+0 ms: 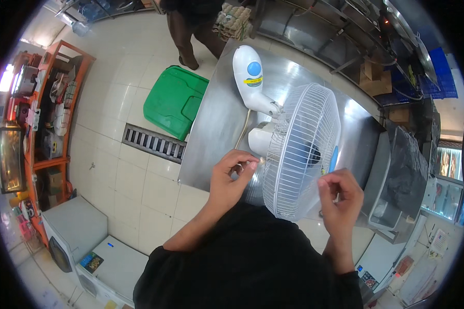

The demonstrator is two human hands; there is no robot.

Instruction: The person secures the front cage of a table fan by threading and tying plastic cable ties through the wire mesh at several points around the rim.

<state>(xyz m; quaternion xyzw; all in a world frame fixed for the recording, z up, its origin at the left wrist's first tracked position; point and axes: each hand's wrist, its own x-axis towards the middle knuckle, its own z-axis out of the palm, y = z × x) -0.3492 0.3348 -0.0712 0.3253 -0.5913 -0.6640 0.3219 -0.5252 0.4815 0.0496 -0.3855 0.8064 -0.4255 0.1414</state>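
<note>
A white electric fan point(256, 138) lies on the stainless steel table point(203, 149), its round wire cage point(294, 159) standing on edge and reaching toward me. Its curved white stand point(245, 77), with a blue round spot, points to the table's far end. My left hand point(228, 177) is closed in a pinch at the cage's left rim; a small pale bit shows at its fingertips, too small to name. On the cage's right side my right hand point(341, 198) has thumb and forefinger pressed together near the front. What it holds, if anything, is hidden.
A green lidded bin point(172, 100) stands left of the table, by a floor drain grate point(152, 143). A person point(188, 31) stands beyond, near stacked egg trays point(232, 21). Orange shelving point(62, 103) and white appliances point(75, 221) line the left; a grey tub point(379, 180) is right.
</note>
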